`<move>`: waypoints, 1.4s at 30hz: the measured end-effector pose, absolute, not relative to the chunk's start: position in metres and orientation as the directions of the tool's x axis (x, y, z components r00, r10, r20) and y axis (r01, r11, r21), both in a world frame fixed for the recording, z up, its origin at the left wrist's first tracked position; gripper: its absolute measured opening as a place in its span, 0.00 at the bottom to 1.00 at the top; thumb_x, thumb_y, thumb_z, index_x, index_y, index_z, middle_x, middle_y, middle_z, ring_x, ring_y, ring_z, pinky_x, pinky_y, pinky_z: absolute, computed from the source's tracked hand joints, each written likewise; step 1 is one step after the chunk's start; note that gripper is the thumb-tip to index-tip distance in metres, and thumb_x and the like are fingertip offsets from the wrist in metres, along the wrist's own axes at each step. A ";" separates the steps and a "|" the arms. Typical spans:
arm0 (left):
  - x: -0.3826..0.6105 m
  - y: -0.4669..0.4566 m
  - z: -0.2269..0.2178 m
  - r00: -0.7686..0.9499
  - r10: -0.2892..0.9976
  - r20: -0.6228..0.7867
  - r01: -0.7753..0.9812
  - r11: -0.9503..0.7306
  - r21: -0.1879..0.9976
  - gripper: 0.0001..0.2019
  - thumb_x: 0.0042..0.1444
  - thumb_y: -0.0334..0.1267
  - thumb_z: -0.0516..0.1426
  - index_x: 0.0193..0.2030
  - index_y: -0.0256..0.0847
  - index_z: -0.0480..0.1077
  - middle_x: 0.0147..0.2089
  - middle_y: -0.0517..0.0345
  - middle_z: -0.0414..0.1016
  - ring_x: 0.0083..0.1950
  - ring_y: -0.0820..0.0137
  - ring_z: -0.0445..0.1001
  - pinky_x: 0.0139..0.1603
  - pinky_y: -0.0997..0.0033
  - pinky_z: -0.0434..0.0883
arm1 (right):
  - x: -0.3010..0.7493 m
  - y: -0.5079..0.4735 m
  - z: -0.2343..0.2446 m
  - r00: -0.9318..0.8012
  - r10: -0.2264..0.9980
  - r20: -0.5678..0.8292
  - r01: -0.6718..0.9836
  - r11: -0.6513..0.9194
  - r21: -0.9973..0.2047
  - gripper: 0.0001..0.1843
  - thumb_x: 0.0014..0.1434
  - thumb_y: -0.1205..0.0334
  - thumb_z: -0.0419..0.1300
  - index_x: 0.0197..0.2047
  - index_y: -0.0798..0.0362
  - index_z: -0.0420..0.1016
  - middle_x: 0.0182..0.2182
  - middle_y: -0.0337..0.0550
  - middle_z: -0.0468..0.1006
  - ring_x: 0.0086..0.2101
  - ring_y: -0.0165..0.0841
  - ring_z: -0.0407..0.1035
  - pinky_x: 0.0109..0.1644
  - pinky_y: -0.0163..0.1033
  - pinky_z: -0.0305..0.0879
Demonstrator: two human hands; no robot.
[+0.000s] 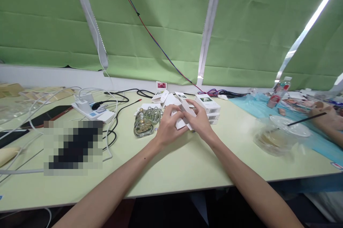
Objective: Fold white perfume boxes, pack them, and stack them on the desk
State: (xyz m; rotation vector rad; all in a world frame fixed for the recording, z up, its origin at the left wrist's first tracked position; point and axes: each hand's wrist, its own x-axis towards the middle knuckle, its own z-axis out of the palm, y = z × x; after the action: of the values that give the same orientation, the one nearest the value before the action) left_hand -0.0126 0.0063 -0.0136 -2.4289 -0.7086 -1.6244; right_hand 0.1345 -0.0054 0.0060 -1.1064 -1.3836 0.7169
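White carton sits clasped in the left hand and right hand, both curled shut around it. Light, even pressure should keep its flaps square.

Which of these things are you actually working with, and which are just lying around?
In hand or likely part of it:
carton, held by left hand and right hand
glass bottles beside it
stacked boxes behind

Lying about:
power strip
cables
phone
water bottle
plastic tub
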 end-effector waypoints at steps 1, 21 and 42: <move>-0.013 0.007 -0.014 0.310 0.302 0.901 0.449 -0.882 0.141 0.08 0.53 0.35 0.65 0.37 0.40 0.71 0.45 0.51 0.69 0.49 0.62 0.72 0.47 0.62 0.73 | 0.135 -0.005 0.005 0.115 0.911 0.395 0.204 0.368 -0.907 0.28 0.55 0.60 0.63 0.60 0.48 0.72 0.49 0.46 0.83 0.45 0.42 0.78 0.45 0.45 0.74; -0.015 0.011 -0.017 0.285 0.305 0.909 0.479 -0.866 0.141 0.09 0.52 0.37 0.65 0.36 0.41 0.69 0.46 0.50 0.70 0.50 0.60 0.72 0.45 0.62 0.73 | 0.132 -0.008 0.013 0.101 0.977 0.190 -0.236 0.209 -0.949 0.18 0.49 0.48 0.68 0.41 0.49 0.82 0.40 0.41 0.82 0.37 0.37 0.72 0.36 0.38 0.65; -0.014 0.010 -0.018 0.242 0.263 0.934 0.472 -0.873 0.124 0.13 0.51 0.38 0.67 0.39 0.41 0.68 0.47 0.50 0.70 0.51 0.61 0.73 0.45 0.63 0.74 | 0.136 -0.004 0.013 0.014 0.998 0.054 -0.464 0.054 -0.884 0.16 0.42 0.54 0.72 0.33 0.52 0.79 0.33 0.36 0.78 0.32 0.29 0.66 0.34 0.34 0.57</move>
State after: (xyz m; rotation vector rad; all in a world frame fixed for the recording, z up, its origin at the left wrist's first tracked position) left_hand -0.0145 0.0098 -0.0176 -2.3253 -0.6975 -1.6905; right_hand 0.1358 -0.0042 0.0128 -0.8096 -0.8727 1.3596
